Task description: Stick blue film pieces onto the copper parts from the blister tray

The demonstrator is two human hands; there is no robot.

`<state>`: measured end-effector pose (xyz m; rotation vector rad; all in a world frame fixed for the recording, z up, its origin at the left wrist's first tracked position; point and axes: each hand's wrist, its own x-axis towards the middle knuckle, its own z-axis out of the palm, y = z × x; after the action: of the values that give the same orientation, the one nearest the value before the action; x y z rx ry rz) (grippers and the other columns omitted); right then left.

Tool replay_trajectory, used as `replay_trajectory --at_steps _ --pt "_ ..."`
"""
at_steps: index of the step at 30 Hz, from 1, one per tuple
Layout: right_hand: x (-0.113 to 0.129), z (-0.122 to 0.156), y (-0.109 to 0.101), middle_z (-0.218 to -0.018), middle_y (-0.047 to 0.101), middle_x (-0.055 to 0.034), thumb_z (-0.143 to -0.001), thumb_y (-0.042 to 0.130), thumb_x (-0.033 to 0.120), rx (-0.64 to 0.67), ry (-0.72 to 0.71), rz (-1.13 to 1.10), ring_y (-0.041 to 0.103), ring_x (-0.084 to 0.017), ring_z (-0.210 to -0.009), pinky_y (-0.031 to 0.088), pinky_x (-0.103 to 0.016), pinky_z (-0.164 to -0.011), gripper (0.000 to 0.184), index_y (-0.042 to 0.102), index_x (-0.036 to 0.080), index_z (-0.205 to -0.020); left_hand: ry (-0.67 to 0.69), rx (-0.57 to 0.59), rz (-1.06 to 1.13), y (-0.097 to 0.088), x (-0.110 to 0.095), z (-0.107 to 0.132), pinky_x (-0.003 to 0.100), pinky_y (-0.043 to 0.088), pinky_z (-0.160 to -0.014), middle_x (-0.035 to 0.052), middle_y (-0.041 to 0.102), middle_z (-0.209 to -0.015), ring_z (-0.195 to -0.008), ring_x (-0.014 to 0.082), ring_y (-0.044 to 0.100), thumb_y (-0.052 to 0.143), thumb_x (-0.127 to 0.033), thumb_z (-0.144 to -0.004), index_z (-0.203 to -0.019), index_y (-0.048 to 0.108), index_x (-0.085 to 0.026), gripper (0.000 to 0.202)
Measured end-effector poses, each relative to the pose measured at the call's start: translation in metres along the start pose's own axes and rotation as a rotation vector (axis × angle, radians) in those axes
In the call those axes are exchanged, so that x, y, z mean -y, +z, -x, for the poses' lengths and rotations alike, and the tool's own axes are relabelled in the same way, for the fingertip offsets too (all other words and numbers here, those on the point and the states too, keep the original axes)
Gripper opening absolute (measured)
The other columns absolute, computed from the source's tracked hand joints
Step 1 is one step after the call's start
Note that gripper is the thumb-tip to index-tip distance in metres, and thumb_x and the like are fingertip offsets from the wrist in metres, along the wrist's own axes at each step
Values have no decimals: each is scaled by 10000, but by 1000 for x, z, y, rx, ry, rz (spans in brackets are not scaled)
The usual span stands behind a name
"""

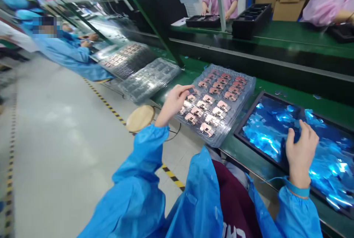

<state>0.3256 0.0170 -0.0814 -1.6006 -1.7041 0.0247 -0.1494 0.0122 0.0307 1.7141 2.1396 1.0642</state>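
My left hand (174, 102) hovers over the left edge of a clear plastic tray (243, 99) filled with several small copper-coloured metal parts (214, 110); its fingers are curled together in a pinch at a part near the tray's edge. My right hand (300, 149) rests in a black tray (250, 114) heaped with shiny blue film pieces (265, 134), fingers bent and dug into the films. Both arms wear blue sleeves.
The green workbench (290, 99) runs along a conveyor. More clear trays (151, 77) lie further left. A round wooden stool (140, 118) stands below the bench. A person in blue works at far left; people in pink work behind black trays (250, 18) across the line.
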Motion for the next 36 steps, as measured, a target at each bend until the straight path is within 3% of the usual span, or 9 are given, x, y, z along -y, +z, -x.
replay_trajectory --at_steps 4,11,15,19,23,26,28,32,36 --pt "7 -5 -8 -1472 658 -242 -1083 525 435 -46 -7 -60 592 -419 -1415 464 -642 -1164 522 611 151 -1513 -20 275 -144 -15 49 -37 349 537 -871 86 793 -961 -880 237 696 705 -234 -892 -1083 818 -166 232" --pt "11 -5 -23 -1436 687 -222 -1083 560 448 -102 -3 -101 625 -413 -1381 490 -622 -1137 476 664 175 -1460 86 475 -191 -14 60 -38 330 521 -895 85 806 -934 -899 232 708 758 -411 -895 -877 820 -209 212" --pt "17 -6 -25 -1440 691 -203 -1081 578 418 -82 16 -142 626 -393 -1388 496 -620 -1151 440 675 184 -1441 194 451 -323 -18 47 -31 366 507 -969 82 799 -923 -924 237 687 696 -474 -932 -873 802 -201 298" --pt "26 -3 -33 -1430 700 -181 -1090 582 336 -100 18 -194 635 -342 -1380 524 -586 -1151 378 675 194 -1428 386 369 -377 2 -11 -43 414 515 -961 110 809 -1095 -998 284 690 545 -457 -1004 -1050 809 -181 385" --pt "24 0 -33 -1367 737 -148 -1098 556 238 -180 41 -194 670 -290 -1324 562 -548 -1125 325 684 223 -1397 719 410 -221 92 -114 -78 408 519 -954 76 800 -1138 -1062 297 693 523 -404 -1055 -1177 793 -236 340" --pt "12 -1 -28 -1306 763 -136 -1096 537 188 -248 56 -159 698 -271 -1274 594 -520 -1085 322 697 229 -1372 996 594 -104 202 -202 -92 426 497 -1057 77 786 -1161 -1149 297 663 503 -345 -1075 -1216 785 -240 332" --pt "4 -1 -27 -1285 772 -135 -1091 537 167 -275 84 -142 709 -264 -1250 606 -502 -1065 321 704 221 -1361 1054 681 -86 280 -256 -89 435 468 -1123 107 760 -1249 -1268 307 610 526 -288 -1067 -1272 768 -208 328" --pt "-3 1 -36 -1289 776 -128 -1091 531 152 -291 163 -105 709 -262 -1251 604 -492 -1065 327 714 219 -1353 702 807 -128 408 -335 -71 440 409 -1201 171 695 -1381 -1409 348 523 692 -307 -1012 -1308 744 -151 339" --pt "-2 5 -44 -1294 774 -120 -1085 537 144 -290 182 -83 712 -254 -1247 611 -469 -1062 343 710 232 -1368 469 759 -103 472 -376 -64 492 475 -1118 282 642 -1379 -1391 440 531 860 -313 -882 -1214 732 -54 440"
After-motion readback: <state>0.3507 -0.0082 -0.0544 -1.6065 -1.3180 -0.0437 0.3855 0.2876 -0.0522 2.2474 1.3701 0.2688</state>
